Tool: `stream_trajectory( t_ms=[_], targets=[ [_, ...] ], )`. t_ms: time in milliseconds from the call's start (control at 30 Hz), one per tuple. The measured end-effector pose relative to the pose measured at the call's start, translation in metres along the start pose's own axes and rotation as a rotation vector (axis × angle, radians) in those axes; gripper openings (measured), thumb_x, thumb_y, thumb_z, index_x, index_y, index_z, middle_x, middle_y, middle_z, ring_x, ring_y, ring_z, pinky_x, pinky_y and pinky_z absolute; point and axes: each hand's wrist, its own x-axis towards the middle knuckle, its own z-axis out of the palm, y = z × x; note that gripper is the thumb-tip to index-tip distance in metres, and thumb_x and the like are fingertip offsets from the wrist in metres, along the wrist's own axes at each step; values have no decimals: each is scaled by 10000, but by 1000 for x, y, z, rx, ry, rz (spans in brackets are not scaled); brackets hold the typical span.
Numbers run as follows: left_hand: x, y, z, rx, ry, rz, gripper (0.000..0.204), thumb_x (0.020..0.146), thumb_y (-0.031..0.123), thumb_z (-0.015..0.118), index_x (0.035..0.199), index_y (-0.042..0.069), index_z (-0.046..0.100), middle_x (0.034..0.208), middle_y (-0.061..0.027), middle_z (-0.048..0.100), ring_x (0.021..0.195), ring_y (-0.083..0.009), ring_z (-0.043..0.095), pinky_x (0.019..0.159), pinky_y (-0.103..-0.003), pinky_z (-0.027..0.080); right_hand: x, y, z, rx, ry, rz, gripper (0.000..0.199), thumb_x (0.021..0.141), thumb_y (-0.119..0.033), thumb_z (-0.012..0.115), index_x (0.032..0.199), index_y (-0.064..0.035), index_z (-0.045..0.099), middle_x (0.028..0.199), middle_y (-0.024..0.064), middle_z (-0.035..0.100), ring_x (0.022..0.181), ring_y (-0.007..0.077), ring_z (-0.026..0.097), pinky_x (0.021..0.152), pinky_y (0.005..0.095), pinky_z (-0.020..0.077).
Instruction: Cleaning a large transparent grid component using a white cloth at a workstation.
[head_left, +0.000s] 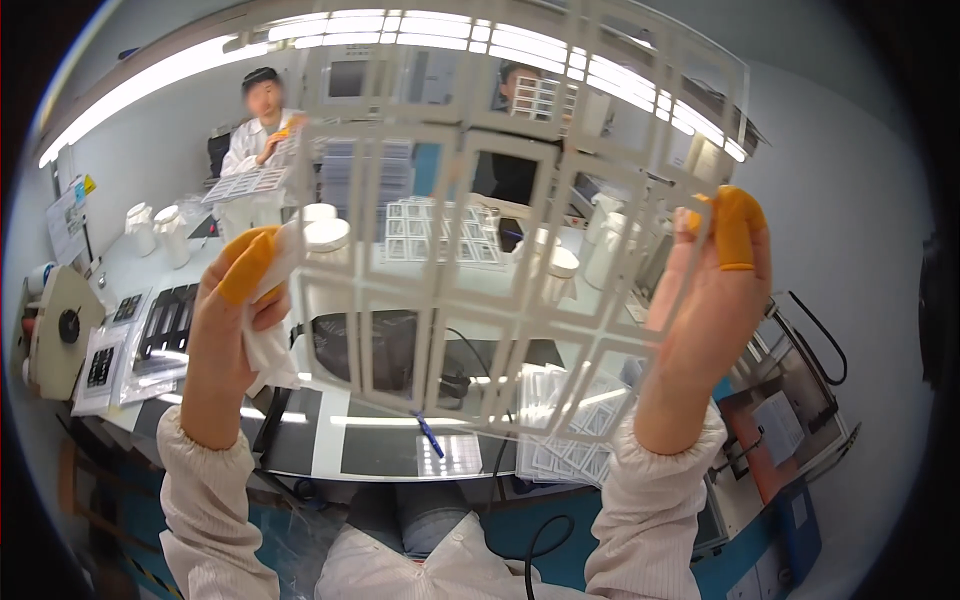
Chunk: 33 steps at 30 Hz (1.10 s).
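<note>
I hold a large white grid frame (520, 150) with rows of square openings up in front of the camera. My left hand (228, 335), with an orange finger cot on one finger, grips its left edge and also clutches a crumpled white wipe (272, 352). The frame's right edge is pinched in my right hand (712, 300), which also wears orange finger cots. Through the openings the workbench shows below.
On the white workbench (135, 265) lie stacked grid sheets (560, 445), black trays (165, 325), white jars (328, 235) and a blue pen (430, 435). A tape dispenser (60, 325) stands at left. Two people in lab coats hold similar grids across the bench.
</note>
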Motion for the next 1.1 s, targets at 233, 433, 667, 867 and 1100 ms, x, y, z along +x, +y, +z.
stream_trajectory(
  t_ms=[233,433,667,867,1100],
  targets=[
    [-4,-4,-6,-62,2,-163,300,844,200,553,1070,4,546,728,-4,530,488,-26,407,417,-136,328,40,-4,-1,-59,47,-8,112,843,-94,537,853,16,557,733,50,520,687,131,484,730,240,417],
    [-17,-11,3,-62,-108,-339,305,799,91,534,1084,-14,547,767,-30,551,535,-26,443,444,-131,337,50,-4,5,-48,157,76,145,831,-130,571,832,9,530,742,43,480,682,123,444,716,212,395],
    [-29,2,32,187,-392,-383,336,806,96,597,1095,-61,526,975,-94,587,827,-94,545,733,-173,418,54,-6,0,-57,180,122,187,835,-149,572,876,30,537,788,67,494,721,135,472,754,223,406],
    [-42,-2,46,97,-510,-407,463,772,188,660,1135,-54,504,1012,-96,585,892,-119,556,808,-205,418,49,-3,9,-83,190,87,187,838,-142,564,884,37,537,786,72,495,726,136,476,778,227,407],
    [-46,0,65,231,-546,-298,478,758,219,679,1127,-37,515,993,-98,600,875,-118,562,780,-205,433,44,0,13,-67,176,99,169,841,-126,549,866,40,532,785,77,487,715,137,470,754,228,412]
  ],
)
